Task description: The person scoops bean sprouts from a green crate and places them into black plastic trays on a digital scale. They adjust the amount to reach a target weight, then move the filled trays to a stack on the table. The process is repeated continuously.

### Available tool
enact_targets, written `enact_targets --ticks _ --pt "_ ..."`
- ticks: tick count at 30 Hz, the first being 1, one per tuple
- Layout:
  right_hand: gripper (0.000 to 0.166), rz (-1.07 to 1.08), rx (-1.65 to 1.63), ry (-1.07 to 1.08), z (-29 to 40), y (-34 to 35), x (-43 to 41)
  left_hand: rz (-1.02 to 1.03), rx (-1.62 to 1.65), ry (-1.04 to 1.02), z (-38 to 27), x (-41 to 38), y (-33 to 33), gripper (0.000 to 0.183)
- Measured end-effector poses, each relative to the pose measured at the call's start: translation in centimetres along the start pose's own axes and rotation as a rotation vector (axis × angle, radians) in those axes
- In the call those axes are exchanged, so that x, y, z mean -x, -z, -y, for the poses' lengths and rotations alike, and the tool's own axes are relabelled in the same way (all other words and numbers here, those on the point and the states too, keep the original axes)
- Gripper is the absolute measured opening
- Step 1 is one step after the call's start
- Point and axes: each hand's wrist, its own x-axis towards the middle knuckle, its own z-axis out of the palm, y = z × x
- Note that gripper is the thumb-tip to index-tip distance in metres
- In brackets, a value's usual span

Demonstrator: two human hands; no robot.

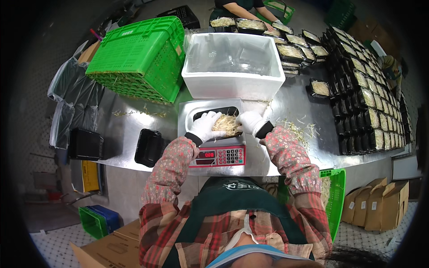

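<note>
Both of my hands wear white gloves, with floral sleeves behind them. A bundle of bean sprouts (225,125) lies between them, over a black plastic tray (231,110) on the steel pan of a digital scale (183,112). My left hand (205,126) grips the bundle's left side. At its right end, the curled fingers of my right hand (252,123) hold the sprouts. Hands and sprouts hide much of the tray. The scale's red panel (218,156), with a lit display and keys, faces me.
A white foam box (234,83) holding clear plastic pieces stands behind the scale, beside a green crate (134,57). Black trays (147,147) sit left. Loose sprouts (298,130) litter the steel table (261,164). Stacked filled trays (365,100) rise right; a co-worker's arm (241,10) reaches across the back.
</note>
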Motion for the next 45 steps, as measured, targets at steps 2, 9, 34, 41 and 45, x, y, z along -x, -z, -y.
enact_targets --ticks 2,9,34,41,45 --pt "0.015 -0.072 0.072 -0.042 0.0 -0.9 -0.1 -0.003 -0.024 0.027 0.1 -0.8 -0.9 0.076" --pt "0.021 -0.144 -0.233 -0.013 -2.7 6.7 0.9 -0.037 0.075 0.061 -1.3 0.1 0.5 0.085" --pt "0.083 -0.135 0.208 0.306 6.4 -5.9 -1.7 -0.268 -0.273 0.186 -0.5 6.1 -4.4 0.055" --pt "0.04 -0.387 -0.274 0.425 1.8 -0.6 -0.4 -0.478 0.016 0.041 -2.4 8.9 -1.1 0.057" --pt "0.036 -0.131 -0.675 0.126 0.7 2.9 1.2 -0.407 0.12 -0.066 -4.2 9.7 -0.1 0.04"
